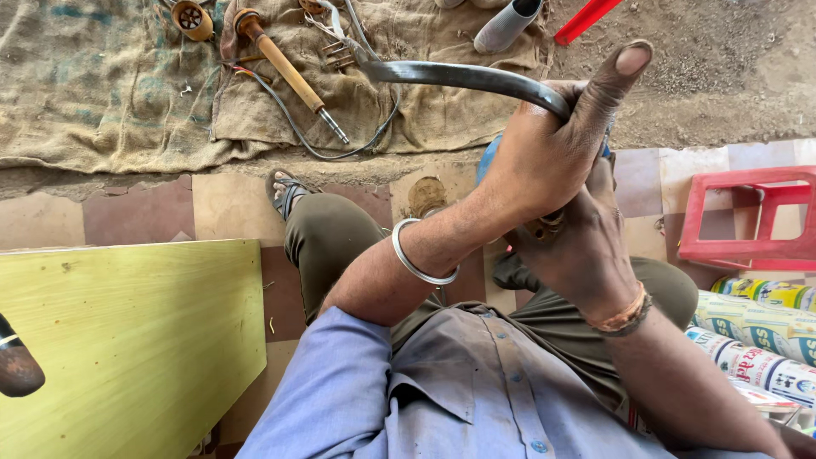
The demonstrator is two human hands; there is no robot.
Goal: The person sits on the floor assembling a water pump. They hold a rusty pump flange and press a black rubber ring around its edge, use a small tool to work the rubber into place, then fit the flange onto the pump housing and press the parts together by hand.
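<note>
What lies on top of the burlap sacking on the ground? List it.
On the burlap sacking lie a wooden-handled soldering iron with its grey cord, a small round metal part and some small metal pieces. The curved metal bar in the left hand covers part.

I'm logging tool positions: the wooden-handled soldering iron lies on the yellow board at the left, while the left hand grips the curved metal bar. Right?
Not quite. In the head view the soldering iron lies on the burlap sacking, not the yellow board. The left hand does grip the curved metal bar.
</note>
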